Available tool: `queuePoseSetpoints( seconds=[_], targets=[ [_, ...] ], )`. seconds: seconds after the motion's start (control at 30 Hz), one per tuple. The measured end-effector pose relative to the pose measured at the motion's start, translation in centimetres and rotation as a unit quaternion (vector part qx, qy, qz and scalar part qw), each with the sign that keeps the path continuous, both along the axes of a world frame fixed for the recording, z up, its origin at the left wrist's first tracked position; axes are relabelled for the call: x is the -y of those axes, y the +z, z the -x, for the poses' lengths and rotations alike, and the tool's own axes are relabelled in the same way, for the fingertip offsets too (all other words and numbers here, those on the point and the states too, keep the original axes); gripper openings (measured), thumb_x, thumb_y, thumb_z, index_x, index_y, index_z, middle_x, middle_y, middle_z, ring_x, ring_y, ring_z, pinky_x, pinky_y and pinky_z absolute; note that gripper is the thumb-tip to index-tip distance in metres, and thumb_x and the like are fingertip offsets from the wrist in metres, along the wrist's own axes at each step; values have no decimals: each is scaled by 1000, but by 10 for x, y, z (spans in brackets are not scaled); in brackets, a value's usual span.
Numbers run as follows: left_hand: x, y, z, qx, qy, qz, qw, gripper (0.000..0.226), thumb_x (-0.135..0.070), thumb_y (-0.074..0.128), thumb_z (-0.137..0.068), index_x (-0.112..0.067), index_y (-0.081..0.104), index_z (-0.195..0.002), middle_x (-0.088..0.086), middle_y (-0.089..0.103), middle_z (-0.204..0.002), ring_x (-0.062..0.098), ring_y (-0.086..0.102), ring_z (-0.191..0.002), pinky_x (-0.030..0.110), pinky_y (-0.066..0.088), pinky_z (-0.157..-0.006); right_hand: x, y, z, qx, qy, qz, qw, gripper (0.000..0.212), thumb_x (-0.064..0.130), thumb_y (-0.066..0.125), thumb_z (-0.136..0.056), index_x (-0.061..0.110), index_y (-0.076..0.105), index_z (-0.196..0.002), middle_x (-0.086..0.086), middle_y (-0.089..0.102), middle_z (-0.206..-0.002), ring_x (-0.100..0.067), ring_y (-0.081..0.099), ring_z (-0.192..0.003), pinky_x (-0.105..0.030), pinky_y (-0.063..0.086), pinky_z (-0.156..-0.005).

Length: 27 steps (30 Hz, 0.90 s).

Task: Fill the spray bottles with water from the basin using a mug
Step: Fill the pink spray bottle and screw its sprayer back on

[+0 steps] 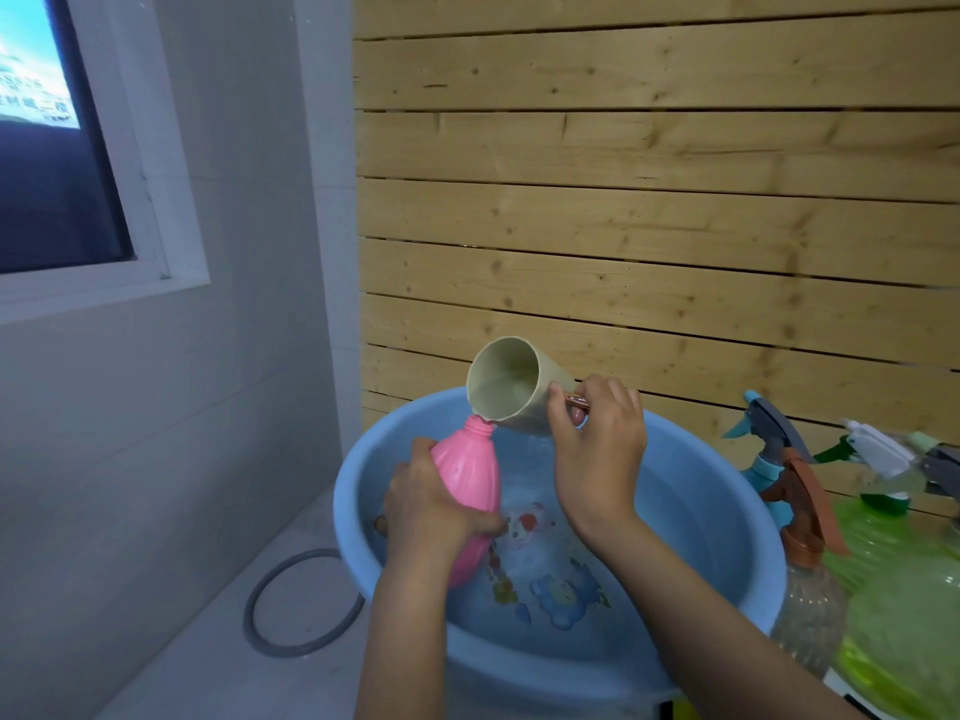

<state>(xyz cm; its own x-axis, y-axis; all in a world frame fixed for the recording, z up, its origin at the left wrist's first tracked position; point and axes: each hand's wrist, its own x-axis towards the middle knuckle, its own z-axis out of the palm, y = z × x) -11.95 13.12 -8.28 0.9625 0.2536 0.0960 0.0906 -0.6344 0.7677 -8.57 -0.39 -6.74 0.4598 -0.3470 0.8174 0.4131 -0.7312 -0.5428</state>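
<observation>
My left hand [431,504] grips a pink bottle [470,472] with no spray head, held tilted over the blue basin [727,511]. My right hand [597,449] holds a beige mug [511,384] by its brown handle. The mug is tipped to the left, its lip right at the bottle's open neck. Water lies in the mug, and some runs down below it into the basin. The basin holds water over a cartoon print on its bottom.
Several spray bottles stand right of the basin: a clear one with a brown trigger [802,574], green ones [904,589], a blue-headed one [769,433]. A grey ring [260,605] lies on the white surface at left. A wooden slat wall [649,200] stands behind.
</observation>
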Motion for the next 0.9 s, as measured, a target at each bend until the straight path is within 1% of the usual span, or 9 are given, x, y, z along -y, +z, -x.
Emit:
queuePoseSetpoints(
  seconds=[0.17,0.33,0.43,0.63,0.8,0.9],
  targets=[
    [0,0,1,1,-2,1,1000,89,-29,90,-48,-22,39,-119,2,49,-114,27,51,-105,43,49,-86,0,0,-1,-1,1,2,1000,33,13,67,-85,19,39,-68,-7,54,-70,-18,39,-75,-21,17,-62],
    [0,-1,1,7,-2,5,1000,89,-30,90,-47,-21,39,-119,3,49,-114,28,51,-104,44,49,-86,0,0,-2,5,-2,8,1000,36,13,67,-85,18,36,-68,-4,49,-69,-18,38,-74,-21,17,-62],
    [0,-1,1,8,-2,6,1000,88,-30,90,-46,-21,40,-119,3,50,-114,28,51,-104,44,49,-85,0,-1,0,6,-2,12,1000,36,13,67,-85,19,36,-69,-4,50,-69,-17,38,-74,-20,17,-62],
    [0,-1,0,0,-4,2,1000,89,-30,91,-46,-22,39,-119,3,50,-114,28,51,-105,44,49,-85,0,0,0,7,-4,23,1000,36,14,67,-86,18,36,-68,4,42,-70,-17,38,-73,-20,17,-62],
    [-1,-2,0,10,-5,6,1000,92,-29,91,-46,-23,39,-121,1,50,-114,26,51,-105,40,49,-83,0,0,0,11,-6,24,1000,35,14,67,-86,19,36,-69,5,41,-71,-17,38,-73,-20,17,-62],
    [-1,-2,0,11,-5,6,1000,92,-29,91,-46,-24,39,-122,1,50,-114,27,51,-105,41,49,-83,0,0,-1,12,-5,24,1000,35,14,66,-86,19,37,-68,2,44,-70,-17,38,-74,-21,17,-62]
  ],
)
